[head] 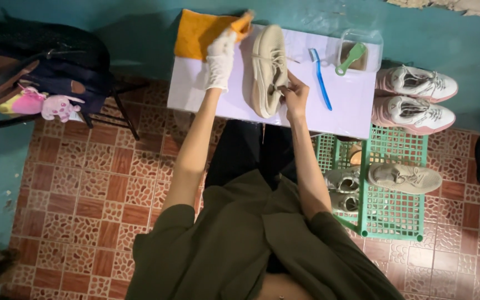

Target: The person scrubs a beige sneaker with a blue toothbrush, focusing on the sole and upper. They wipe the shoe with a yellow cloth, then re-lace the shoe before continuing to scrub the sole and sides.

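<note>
While the beige knit sneaker (pixel 268 69) lies lengthwise on the white tabletop (pixel 351 105), the bare right hand (pixel 295 94) pinches its heel end, fingers closed. Left hand (pixel 220 58), in a white glove, grips an orange cloth (pixel 206 33) just beside the shoe. Blue toothbrush (pixel 320 78) lies to the right.

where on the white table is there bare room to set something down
Bare patches on the white table: the near-left corner beside the gloved left hand, and the strip between the blue toothbrush and the table's right edge. Crowded: the middle, with the beige shoe, right hand and orange cloth.
</note>
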